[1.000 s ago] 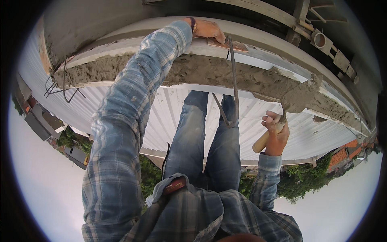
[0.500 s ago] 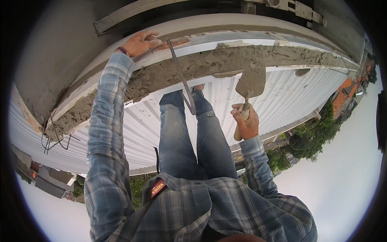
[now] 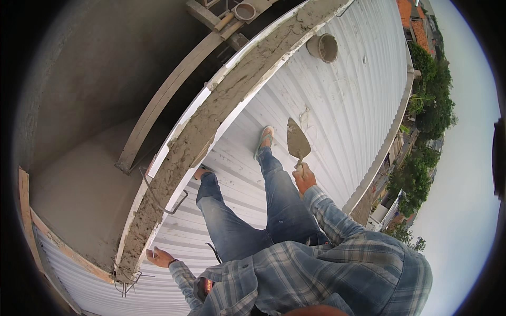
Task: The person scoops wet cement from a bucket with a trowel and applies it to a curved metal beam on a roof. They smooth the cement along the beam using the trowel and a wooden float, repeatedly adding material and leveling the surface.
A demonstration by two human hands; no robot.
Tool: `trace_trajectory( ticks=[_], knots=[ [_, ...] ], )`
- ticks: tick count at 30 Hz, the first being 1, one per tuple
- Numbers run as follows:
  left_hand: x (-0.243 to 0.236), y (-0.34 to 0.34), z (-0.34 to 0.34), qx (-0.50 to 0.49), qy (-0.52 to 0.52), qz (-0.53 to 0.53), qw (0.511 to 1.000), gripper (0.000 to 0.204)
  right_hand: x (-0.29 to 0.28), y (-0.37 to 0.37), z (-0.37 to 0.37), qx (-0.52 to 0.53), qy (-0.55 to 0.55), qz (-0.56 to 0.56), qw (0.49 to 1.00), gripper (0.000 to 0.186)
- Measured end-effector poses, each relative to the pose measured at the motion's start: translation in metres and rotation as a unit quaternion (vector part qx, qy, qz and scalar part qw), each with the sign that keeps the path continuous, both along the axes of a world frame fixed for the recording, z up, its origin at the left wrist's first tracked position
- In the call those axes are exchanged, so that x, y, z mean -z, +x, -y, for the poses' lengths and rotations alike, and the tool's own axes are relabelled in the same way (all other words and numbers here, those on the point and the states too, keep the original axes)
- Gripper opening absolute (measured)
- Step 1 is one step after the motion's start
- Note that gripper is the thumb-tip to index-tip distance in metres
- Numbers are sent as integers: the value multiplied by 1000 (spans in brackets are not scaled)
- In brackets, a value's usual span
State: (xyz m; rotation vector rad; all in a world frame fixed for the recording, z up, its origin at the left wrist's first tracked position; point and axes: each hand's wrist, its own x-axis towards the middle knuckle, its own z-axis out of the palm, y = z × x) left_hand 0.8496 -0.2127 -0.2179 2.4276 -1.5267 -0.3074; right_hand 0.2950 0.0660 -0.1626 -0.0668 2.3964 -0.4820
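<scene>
Wet grey mortar point(image 3: 211, 113) fills a long narrow channel between two white-edged boards. In my right hand point(image 3: 304, 178) is a pointed trowel point(image 3: 298, 139), gripped by its handle. Its mortar-smeared blade points away from me over the roof sheeting, apart from the channel. My left hand point(image 3: 159, 257) is empty, its fingers partly extended beside the near board point(image 3: 154, 234) close to the channel's lower left end; whether it touches the board I cannot tell. A bent metal bar clamp point(image 3: 150, 189) spans the channel just beyond that hand.
White corrugated roofing point(image 3: 337, 105) lies under my feet. A mortar-stained bucket point(image 3: 322, 48) rests on it beside the channel. Bent wires point(image 3: 126, 287) stick out at the channel's end. Beyond the channel are a deep recess, a timber beam point(image 3: 163, 100) and another bucket point(image 3: 245, 11).
My view has turned toward the channel's left end. My left hand has left the far board and come to the near side. The trowel has moved off the mortar, over the roofing.
</scene>
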Motion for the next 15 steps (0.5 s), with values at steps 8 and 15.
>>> trace_trajectory(
  ticks=[8,15],
  knots=[
    [4,-138,-230,96,300,-121,941,40,-8,-124,-52,-124,-9,82,989,39],
    [90,-290,-194,298,285,-179,893,43,25,-295,-161,-164,-8,-65,984,42]
  ],
)
